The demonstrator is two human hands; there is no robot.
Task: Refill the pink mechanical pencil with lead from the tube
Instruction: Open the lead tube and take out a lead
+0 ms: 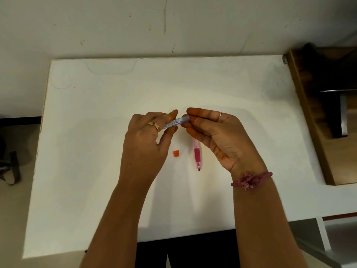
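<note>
A slim lead tube (174, 122) with a blue-and-white label hangs above the white table (96, 132), nearly level. My left hand (144, 140) grips its left part between thumb and fingers. My right hand (216, 136) pinches its right end with the fingertips. The pink mechanical pencil (197, 154) lies on the table below my right hand, tip pointing toward me, its upper end hidden behind my fingers. A small orange piece (176, 153), perhaps a cap or eraser, rests on the table left of the pencil.
The table's near edge runs under my forearms. A wooden piece of furniture (313, 117) stands along the table's right side. A white wall (173, 26) backs the far edge. Dark floor shows at the left.
</note>
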